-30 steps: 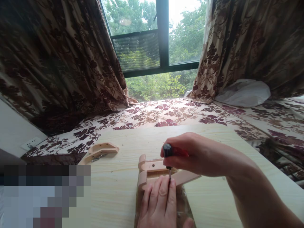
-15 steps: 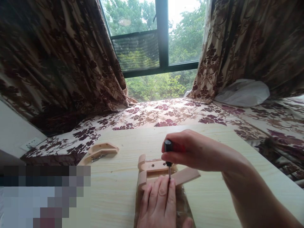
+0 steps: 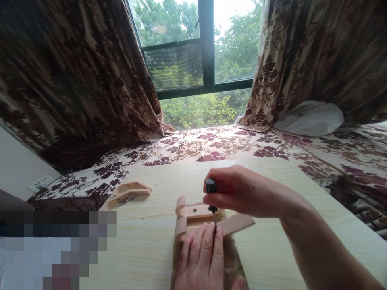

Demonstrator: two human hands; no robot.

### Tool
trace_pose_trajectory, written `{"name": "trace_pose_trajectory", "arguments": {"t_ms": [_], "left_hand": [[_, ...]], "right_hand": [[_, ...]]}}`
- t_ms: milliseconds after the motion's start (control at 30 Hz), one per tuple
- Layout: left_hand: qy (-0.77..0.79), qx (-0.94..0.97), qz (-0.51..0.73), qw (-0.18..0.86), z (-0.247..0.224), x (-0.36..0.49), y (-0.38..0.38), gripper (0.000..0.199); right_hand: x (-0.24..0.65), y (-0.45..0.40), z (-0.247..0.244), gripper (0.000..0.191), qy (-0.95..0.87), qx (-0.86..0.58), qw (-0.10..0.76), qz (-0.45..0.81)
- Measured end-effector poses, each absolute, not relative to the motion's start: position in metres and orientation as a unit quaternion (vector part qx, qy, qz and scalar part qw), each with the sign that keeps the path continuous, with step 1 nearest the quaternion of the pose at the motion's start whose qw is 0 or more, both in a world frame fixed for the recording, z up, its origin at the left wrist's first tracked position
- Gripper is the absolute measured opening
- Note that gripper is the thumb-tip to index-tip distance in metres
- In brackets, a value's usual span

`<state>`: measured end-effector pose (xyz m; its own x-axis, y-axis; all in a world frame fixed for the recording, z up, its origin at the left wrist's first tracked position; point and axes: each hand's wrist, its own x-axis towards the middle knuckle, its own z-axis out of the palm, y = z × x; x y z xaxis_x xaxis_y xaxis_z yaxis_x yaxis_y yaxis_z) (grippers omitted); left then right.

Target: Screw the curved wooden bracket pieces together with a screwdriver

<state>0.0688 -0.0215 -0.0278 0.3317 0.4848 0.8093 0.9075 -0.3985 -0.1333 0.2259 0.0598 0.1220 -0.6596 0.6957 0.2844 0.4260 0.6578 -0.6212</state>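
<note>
My right hand [image 3: 234, 189] is wrapped round the dark handle of a screwdriver [image 3: 210, 186]. The shaft points down, slightly tilted, and its tip meets the work at my left fingertips, where a screw, if any, is hidden. Flat, with fingers stretched out, my left hand [image 3: 199, 253] presses on a pale wooden piece [image 3: 181, 227] with a rounded end. Just beyond it lies a similar wooden piece [image 3: 188, 211] with dark screw holes. A flat wooden strip [image 3: 238, 224] sticks out to the right. Under these is a brown, tape-wrapped block [image 3: 234, 262].
On the light wood-grain table [image 3: 145, 249], an angled wooden part [image 3: 133, 188] lies at the left with several screws [image 3: 125, 201] beside it. Behind the table are a floral-covered ledge [image 3: 193, 145], patterned curtains [image 3: 121, 80], a window and a white plastic bag [image 3: 310, 117].
The screwdriver's handle has tipped slightly to the left, with my right hand moving along. My left hand and the wooden pieces stay in place.
</note>
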Motion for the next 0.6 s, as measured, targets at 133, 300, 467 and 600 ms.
{"name": "trace_pose_trajectory", "arguments": {"t_ms": [133,300,467,600], "left_hand": [[-0.413,-0.809,-0.268,0.322,-0.016,0.056,-0.023,0.053],[-0.396,-0.825,-0.213,0.343,-0.012,0.045,-0.023,0.055],[-0.398,-0.816,-0.242,0.342,-0.009,0.050,-0.023,0.053],[-0.398,-0.817,-0.259,0.327,-0.005,0.053,-0.024,0.051]], "right_hand": [[0.226,0.056,0.124,0.006,-0.879,-0.284,0.244,0.294],[0.221,0.057,0.122,0.019,-0.878,-0.312,0.257,0.256],[0.219,0.059,0.120,0.016,-0.875,-0.318,0.256,0.261],[0.223,0.056,0.123,0.005,-0.880,-0.286,0.230,0.300]]}}
